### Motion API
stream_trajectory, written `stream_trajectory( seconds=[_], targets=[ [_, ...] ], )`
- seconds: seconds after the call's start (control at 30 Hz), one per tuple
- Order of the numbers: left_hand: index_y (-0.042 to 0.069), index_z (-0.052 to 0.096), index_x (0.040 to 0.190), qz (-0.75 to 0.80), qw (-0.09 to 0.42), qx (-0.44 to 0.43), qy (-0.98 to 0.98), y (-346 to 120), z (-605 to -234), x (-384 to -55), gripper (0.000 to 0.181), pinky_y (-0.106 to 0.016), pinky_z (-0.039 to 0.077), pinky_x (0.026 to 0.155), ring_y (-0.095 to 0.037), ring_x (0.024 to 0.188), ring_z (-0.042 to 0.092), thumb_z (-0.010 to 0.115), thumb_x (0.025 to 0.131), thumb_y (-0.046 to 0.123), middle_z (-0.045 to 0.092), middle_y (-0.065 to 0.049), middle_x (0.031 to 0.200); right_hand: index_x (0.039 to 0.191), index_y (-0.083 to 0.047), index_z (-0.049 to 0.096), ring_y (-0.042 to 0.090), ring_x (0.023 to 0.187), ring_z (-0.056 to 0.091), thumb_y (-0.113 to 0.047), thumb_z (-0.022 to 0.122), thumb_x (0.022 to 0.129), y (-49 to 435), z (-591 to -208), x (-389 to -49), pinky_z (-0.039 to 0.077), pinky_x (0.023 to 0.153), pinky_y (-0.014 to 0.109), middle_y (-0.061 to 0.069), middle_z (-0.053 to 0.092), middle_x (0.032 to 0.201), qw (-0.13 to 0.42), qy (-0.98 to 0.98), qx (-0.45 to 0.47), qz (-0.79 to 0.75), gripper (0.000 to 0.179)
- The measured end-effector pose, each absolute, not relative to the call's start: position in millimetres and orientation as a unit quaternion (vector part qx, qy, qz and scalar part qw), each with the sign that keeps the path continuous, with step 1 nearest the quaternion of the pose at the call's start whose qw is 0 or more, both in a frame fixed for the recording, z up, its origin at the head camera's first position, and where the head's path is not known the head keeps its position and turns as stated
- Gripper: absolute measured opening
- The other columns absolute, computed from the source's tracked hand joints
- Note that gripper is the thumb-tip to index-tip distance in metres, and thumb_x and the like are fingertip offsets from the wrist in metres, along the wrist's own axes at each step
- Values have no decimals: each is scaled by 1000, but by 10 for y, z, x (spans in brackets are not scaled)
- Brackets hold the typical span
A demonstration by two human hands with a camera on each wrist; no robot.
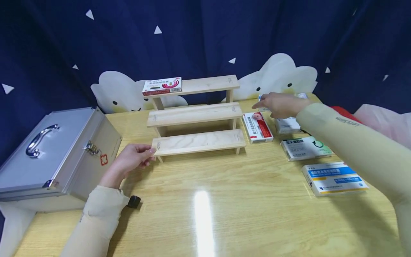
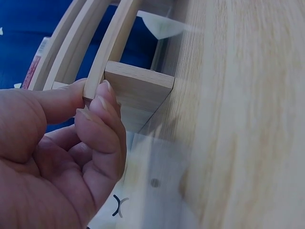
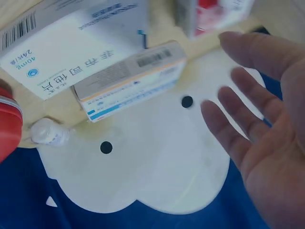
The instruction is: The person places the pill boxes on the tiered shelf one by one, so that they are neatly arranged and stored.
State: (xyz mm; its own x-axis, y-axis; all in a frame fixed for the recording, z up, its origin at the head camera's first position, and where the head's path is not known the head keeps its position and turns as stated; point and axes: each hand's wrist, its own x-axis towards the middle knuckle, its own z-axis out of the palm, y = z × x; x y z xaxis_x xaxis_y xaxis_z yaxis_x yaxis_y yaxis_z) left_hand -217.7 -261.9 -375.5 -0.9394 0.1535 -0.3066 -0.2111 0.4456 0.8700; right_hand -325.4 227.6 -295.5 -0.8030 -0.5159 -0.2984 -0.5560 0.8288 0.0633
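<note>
My left hand (image 1: 136, 157) pinches the left end of the lowest step of a three-tier wooden stand (image 1: 199, 142); in the left wrist view thumb and fingers close round the board's corner. On the top tier, at its left end, lies a white medicine box (image 1: 162, 86) with a pink swirl. My right hand (image 1: 284, 104) is stretched over the medicine boxes at the back right, holding nothing, its fingers extended in the right wrist view. Nearest to it are a red-and-white box (image 1: 258, 127) beside the stand, a white box (image 1: 287, 125) and a white-and-blue box (image 3: 133, 78).
A green-and-white box (image 1: 305, 148) and a blue-and-white box (image 1: 335, 178) lie nearer on the right. A small white bottle (image 3: 49, 132) stands by a red object (image 3: 8, 125). On the left is a silver case (image 1: 54, 150). A dark blue curtain (image 1: 199, 39) hangs behind.
</note>
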Motion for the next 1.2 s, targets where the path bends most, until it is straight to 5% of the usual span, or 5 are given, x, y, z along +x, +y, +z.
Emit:
stream_trajectory(
  seconds=[0.2, 0.47, 0.73, 1.07, 1.2],
  targets=[
    [-11, 51, 134, 523, 174, -17, 834, -2616, -3787, -2144, 43, -24, 49, 59, -12, 71, 56, 56, 103, 18, 70, -12, 94, 151, -27, 42, 49, 134, 36, 27, 53, 78, 2225, -3208, -3417, 49, 90, 58, 19, 38, 151, 119, 919, -341, 155, 91],
    [-12, 51, 134, 527, 168, -8, 833, -2640, -3786, -2163, 43, -23, 51, 60, -12, 69, 57, 56, 103, 17, 70, -13, 92, 146, -21, 50, 47, 134, 39, -9, 52, 101, 2183, -3307, -3549, 46, 94, 59, 14, 34, 156, 100, 893, -398, 186, 46],
    [-11, 52, 134, 521, 171, -9, 836, -2612, -3754, -2200, 44, -24, 51, 60, -12, 68, 57, 58, 102, 20, 71, -12, 93, 139, -17, 55, 44, 134, 40, -14, 59, 99, 2187, -3411, -3670, 37, 99, 68, 14, 42, 151, 83, 873, -428, 217, 40],
    [-11, 55, 131, 517, 169, -11, 839, -2627, -3755, -2226, 43, -25, 49, 59, -12, 68, 57, 58, 102, 21, 71, -12, 91, 141, -13, 54, 39, 135, 39, -13, 61, 97, 2172, -3413, -3745, 37, 102, 63, 11, 50, 145, 87, 854, -461, 228, 45],
    [-10, 53, 133, 515, 170, -15, 840, -2652, -3777, -2227, 45, -25, 50, 60, -13, 69, 57, 58, 102, 22, 71, -12, 93, 139, -9, 54, 37, 128, 46, -10, 74, 85, 2187, -3383, -3776, 41, 99, 59, 13, 56, 135, 59, 839, -494, 220, 58]
  ],
)
